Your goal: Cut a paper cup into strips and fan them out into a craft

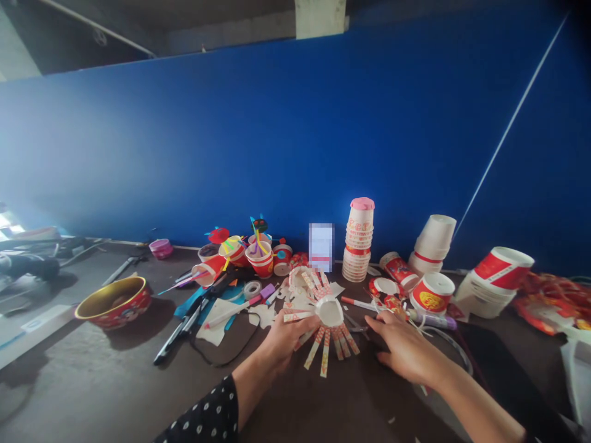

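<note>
The left hand (281,335) pinches a cut paper cup (329,312) by its strips, low in the middle of the frame. The right hand (401,346), lower right, has its fingers spread near what look like scissors (357,329); I can't tell if they touch. A tall cup stack (357,246) stands above.

Bright light was let in from the left, where things were made pale and foggy. The blue wall (286,147) was left darker toward the right, nearly black in the top corner. A soft shadow was cast by the bowl (115,311) on the counter (106,381). A white thing (320,246) was blurred into squares. Far-right cups (502,271) were stretched.
</note>
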The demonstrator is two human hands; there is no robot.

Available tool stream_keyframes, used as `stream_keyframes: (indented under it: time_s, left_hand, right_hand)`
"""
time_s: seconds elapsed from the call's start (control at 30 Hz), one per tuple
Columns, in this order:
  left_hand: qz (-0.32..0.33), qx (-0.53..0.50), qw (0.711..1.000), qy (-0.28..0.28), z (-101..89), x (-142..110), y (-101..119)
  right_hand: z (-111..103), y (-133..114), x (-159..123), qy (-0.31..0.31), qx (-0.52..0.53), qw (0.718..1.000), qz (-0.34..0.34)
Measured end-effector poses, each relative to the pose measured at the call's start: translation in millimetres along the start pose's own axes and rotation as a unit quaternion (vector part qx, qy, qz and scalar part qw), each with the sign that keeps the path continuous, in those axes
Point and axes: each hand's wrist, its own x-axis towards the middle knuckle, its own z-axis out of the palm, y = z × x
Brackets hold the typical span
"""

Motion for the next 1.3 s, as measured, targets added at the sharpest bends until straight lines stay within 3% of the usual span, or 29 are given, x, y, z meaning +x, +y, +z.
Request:
stream_keyframes:
  time_s: [0.13, 0.2, 0.23, 0.33, 0.47, 0.53, 0.57, 0.63, 0.83, 0.9, 0.97, 1.03, 1.1, 1.2, 1.3]
  left_hand:
    - [0.009, 0.012, 1.0, -0.022, 2.8, -2.0, 0.1]
    - [0.003, 0.011, 1.0, -0.02, 4.2, -3.4, -1.6]
    - [0.0, 0.012, 1.0, -0.021, 4.5, -4.0, -2.8]
    - [-0.019, 0.033, 0.999, -0.036, 3.6, -4.6, -6.4]
    - [-0.045, 0.085, 0.993, -0.064, 1.1, -4.4, -7.6]
    - [-0.047, 0.102, 0.992, -0.057, 1.8, -5.7, -6.2]
    - [-0.048, 0.107, 0.992, -0.053, 2.8, -6.8, -5.1]
    - [-0.049, 0.112, 0.991, -0.055, 5.4, -9.5, -2.7]
    - [-0.046, 0.05, 0.991, -0.114, 3.5, -9.3, 1.6]
    - [-0.005, 0.006, 0.997, -0.078, -2.6, -4.2, 1.2]
    - [0.043, -0.001, 0.999, 0.006, -9.6, 2.0, 0.3]
    - [0.07, -0.001, 0.995, 0.071, -15.3, 7.0, -0.1]
    - [0.097, 0.025, 0.989, 0.11, -17.8, 8.9, 1.0]
    - [0.129, 0.092, 0.981, 0.114, -14.7, 5.3, 5.7]
    - [0.13, 0.187, 0.972, 0.06, -7.3, -2.5, 11.0]
  right_hand:
    - [-3.3, -2.3, 3.6, 0.085, 0.049, 0.995, 0.005]
    - [-4.6, -11.3, 5.5, 0.127, 0.17, 0.977, -0.007]
    - [-4.6, -17.4, 6.0, 0.115, 0.259, 0.959, -0.01]
    - [-0.5, -36.9, 5.2, 0.025, 0.499, 0.865, -0.034]
    - [8.3, -51.8, 1.7, -0.009, 0.679, 0.734, 0.018]
    - [10.4, -53.4, 0.6, -0.012, 0.719, 0.694, 0.042]
    - [10.6, -53.5, 0.3, -0.008, 0.723, 0.69, 0.048]
    - [9.5, -52.9, 0.1, 0.015, 0.698, 0.715, 0.042]
    - [-6.6, -47.4, -4.2, 0.151, 0.438, 0.886, -0.024]
    - [-13.8, -45.5, -9.1, 0.222, 0.312, 0.922, -0.058]
    - [-17.4, -45.7, -15.1, 0.3, 0.166, 0.933, -0.114]
    - [-15.1, -49.3, -20.7, 0.291, 0.041, 0.939, -0.179]
    - [-7.8, -56.0, -24.5, 0.242, -0.048, 0.937, -0.247]
    - [7.4, -68.2, -25.9, 0.193, -0.117, 0.94, -0.254]
    - [21.3, -77.6, -24.2, 0.138, -0.126, 0.948, -0.259]
